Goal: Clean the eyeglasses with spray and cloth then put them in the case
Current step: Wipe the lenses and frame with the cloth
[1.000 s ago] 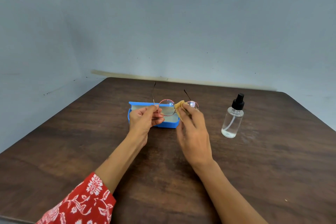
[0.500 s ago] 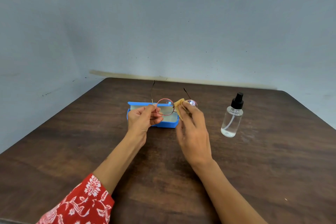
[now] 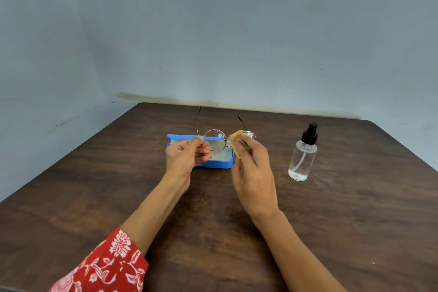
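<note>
Round thin-framed eyeglasses (image 3: 215, 140) are held up over the open blue case (image 3: 220, 163), temples pointing away from me. My left hand (image 3: 183, 157) pinches the frame at its left hinge. My right hand (image 3: 252, 170) pinches a small tan cloth (image 3: 235, 140) around the right lens, which is mostly hidden by cloth and fingers. A clear spray bottle (image 3: 303, 155) with a black pump stands upright to the right, apart from both hands.
Everything sits on a dark wooden table (image 3: 355, 220). A blue-grey wall rises close behind its far edge, and another wall runs along the left. My red patterned sleeve (image 3: 104, 265) shows at the bottom left.
Almost nothing has shifted. My right fingers with the cloth have moved slightly on the right lens; the glasses stay in the same place above the case.
</note>
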Demonstrator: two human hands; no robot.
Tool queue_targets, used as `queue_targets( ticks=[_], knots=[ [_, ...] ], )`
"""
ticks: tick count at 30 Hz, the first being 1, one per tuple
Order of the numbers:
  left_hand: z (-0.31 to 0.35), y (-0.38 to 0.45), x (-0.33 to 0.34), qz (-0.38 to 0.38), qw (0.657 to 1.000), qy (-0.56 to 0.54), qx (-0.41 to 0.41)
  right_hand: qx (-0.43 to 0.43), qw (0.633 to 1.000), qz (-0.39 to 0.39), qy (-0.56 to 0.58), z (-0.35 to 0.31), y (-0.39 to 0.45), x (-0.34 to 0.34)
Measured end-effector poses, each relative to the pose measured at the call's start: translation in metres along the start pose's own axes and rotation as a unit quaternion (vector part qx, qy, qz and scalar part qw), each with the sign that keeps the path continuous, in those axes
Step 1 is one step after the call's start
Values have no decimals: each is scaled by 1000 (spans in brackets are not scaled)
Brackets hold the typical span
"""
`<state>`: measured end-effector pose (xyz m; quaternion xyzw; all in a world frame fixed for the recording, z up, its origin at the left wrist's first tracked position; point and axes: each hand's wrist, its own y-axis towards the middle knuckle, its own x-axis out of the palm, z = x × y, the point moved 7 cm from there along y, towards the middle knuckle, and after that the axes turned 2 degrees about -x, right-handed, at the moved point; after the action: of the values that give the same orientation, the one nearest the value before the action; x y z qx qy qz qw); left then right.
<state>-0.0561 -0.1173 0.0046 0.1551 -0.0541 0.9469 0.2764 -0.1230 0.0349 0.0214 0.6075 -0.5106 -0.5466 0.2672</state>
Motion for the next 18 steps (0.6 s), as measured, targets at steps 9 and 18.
queue_targets(
  ticks=[9, 18],
  knots=[
    [-1, 1, 0, -2, 1000, -1, -2, 43, 999, 33, -3, 9, 0, -8],
    [1, 2, -1, 2, 1000, -17, -3, 66, 997, 46, 4, 17, 2, -14]
  ],
)
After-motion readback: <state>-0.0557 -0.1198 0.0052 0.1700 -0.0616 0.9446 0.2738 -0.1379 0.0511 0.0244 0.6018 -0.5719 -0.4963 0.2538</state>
